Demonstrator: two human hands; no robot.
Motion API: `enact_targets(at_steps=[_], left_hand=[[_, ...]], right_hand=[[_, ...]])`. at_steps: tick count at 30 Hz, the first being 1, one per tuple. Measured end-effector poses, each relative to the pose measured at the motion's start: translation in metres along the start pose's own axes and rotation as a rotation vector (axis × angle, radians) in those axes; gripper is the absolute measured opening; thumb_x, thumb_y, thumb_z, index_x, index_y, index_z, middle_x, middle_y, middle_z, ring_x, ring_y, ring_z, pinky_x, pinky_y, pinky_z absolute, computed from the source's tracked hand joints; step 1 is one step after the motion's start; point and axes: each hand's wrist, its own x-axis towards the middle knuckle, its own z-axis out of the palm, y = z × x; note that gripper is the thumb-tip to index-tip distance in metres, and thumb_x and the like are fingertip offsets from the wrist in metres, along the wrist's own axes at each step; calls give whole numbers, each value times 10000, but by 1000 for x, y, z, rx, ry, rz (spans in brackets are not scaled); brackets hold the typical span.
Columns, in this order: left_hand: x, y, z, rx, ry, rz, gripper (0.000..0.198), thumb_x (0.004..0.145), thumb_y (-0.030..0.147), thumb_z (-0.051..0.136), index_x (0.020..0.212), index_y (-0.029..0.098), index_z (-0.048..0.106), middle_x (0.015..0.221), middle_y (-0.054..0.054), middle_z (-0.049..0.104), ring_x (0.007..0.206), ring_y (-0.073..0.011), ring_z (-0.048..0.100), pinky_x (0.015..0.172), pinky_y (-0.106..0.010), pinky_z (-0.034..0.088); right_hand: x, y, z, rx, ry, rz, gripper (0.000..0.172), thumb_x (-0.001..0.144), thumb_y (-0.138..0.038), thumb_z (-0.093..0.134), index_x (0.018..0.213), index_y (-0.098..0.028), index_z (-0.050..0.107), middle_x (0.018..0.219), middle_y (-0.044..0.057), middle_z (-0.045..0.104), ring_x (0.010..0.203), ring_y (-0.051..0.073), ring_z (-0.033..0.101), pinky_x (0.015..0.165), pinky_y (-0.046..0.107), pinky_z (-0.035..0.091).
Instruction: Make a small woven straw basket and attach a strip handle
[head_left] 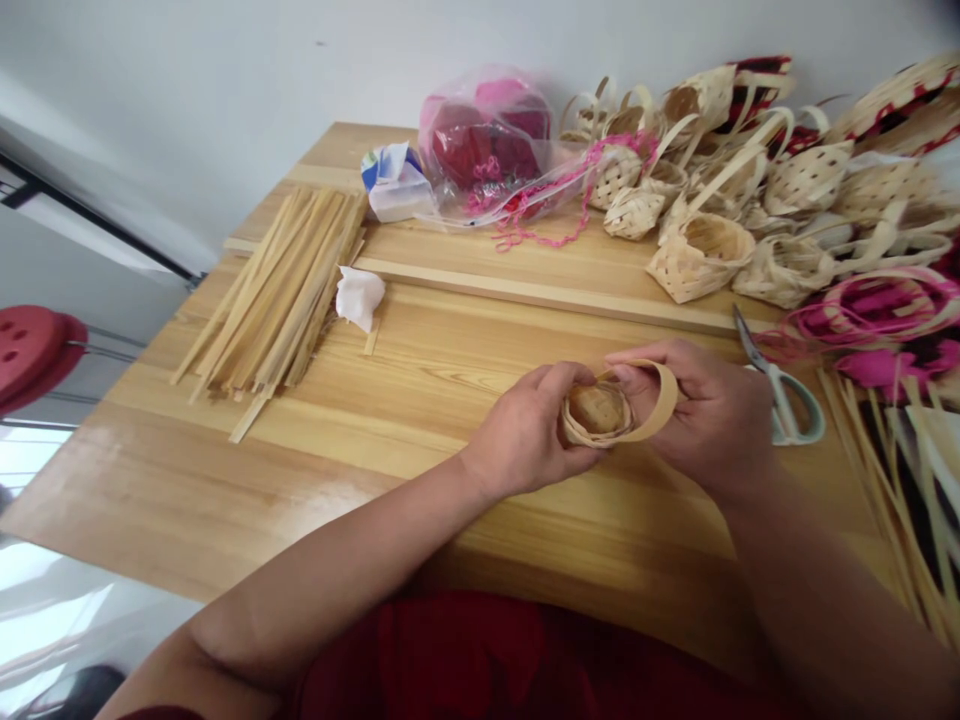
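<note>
A white-and-blue packet (399, 195) and a crumpled tissue (360, 296) lie on the table (157, 470), red stools (31, 360) to its left.

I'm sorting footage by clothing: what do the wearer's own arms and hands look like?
The left hand and right hand wear no gloves, and no watch or bracelet shows. Both forearms are bare. A dark red sleeve edge shows at the lower left, matching the dark red top.

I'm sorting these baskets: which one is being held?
The basket between the left hand and right hand; the other baskets are grouped at upper right, with no hand on them.
</note>
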Motion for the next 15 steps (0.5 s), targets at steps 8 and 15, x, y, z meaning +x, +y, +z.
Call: enact_targets(at_steps=[8,15], left_hand=[[-3,0,2,49,-18,72,618,832,333,848,1367,236,555,1301,-104,728,1217,-289,704,1055,-425,580],[-8,3,2,151,-52,149,657,928,331,766,1512,264,473,1437,-117,654,1310,-287,667,1101,-427,571]], right_hand=[[0,3,2,-64,55,19,128,969,-319,700,1037,-364,797,883,11,804,720,244,731,650,391,544],[0,3,2,21,51,40,117,979,-324,703,1046,-336,798,909,12,806,733,216,728,640,356,536]])
